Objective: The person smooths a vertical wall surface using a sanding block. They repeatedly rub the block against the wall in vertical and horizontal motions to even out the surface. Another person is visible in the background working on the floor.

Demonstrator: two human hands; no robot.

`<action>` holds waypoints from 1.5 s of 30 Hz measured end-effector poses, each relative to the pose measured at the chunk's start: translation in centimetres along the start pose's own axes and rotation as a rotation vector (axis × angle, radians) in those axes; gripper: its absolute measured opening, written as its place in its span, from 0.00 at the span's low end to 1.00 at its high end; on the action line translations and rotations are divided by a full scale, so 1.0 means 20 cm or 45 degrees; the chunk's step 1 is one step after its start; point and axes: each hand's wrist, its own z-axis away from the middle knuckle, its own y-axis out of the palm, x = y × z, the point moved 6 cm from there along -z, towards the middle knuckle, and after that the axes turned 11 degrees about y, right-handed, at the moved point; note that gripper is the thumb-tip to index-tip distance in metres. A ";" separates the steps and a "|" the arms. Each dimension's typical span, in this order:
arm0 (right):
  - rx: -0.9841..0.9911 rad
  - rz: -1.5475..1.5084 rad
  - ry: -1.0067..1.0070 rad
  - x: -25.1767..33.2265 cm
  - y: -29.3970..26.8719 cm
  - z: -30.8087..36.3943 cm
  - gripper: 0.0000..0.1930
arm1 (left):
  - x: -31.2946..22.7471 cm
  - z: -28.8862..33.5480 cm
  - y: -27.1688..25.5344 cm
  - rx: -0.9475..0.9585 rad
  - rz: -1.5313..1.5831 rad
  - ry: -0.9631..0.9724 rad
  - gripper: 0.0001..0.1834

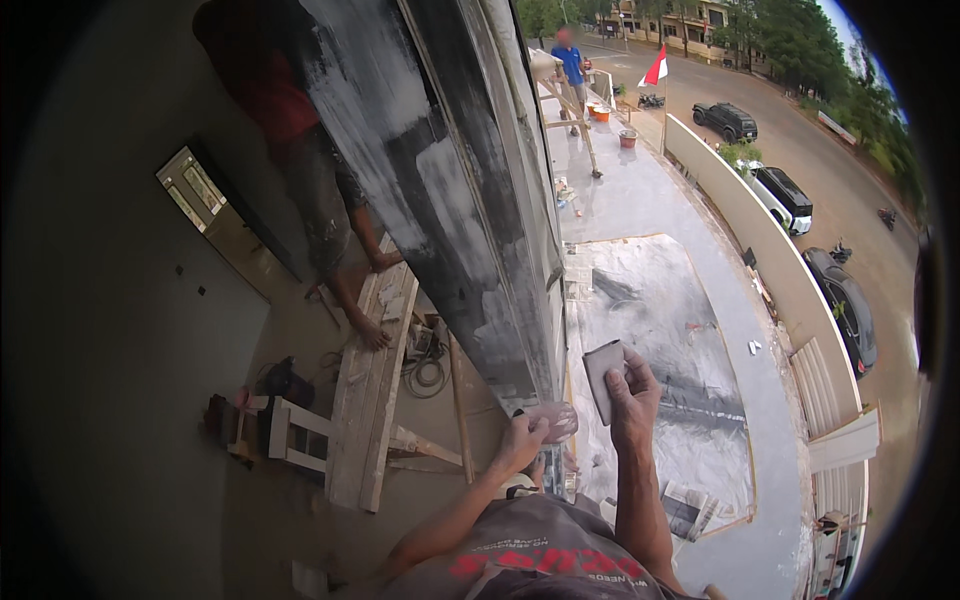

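One plate tight in left grip near panel edge, one pad in right grip, room around

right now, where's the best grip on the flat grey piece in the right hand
Likely pinch its right edge, coming from the right: the flat grey piece is thin, its left edge is free, and the right hand holds it that way.

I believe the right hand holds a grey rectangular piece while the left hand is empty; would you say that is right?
Not quite: the head view shows the left hand holding a rounded piece, not empty. The right hand does hold a grey rectangular piece.
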 end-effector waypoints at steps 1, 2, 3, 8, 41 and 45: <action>0.016 -0.026 -0.042 0.04 0.03 -0.01 0.22 | -0.02 0.01 -0.01 0.015 -0.113 -0.043 0.21; 0.019 -0.045 -0.050 0.06 0.07 -0.01 0.21 | 0.01 0.04 -0.02 -0.024 -0.214 -0.090 0.23; 0.030 -0.054 -0.076 0.11 0.11 -0.01 0.21 | 0.02 0.05 -0.03 -0.068 -0.306 -0.118 0.25; 0.224 -0.083 -0.029 0.16 0.22 -0.06 0.13 | -0.07 0.03 -0.13 -0.437 -0.144 0.156 0.30; 0.350 0.933 -1.101 0.65 0.74 -0.02 0.21 | -0.66 -0.11 -0.51 -0.677 0.190 0.689 0.12; 0.365 1.441 -1.954 0.77 0.98 -0.04 0.22 | -0.37 -0.01 -0.62 -0.783 0.272 0.464 0.06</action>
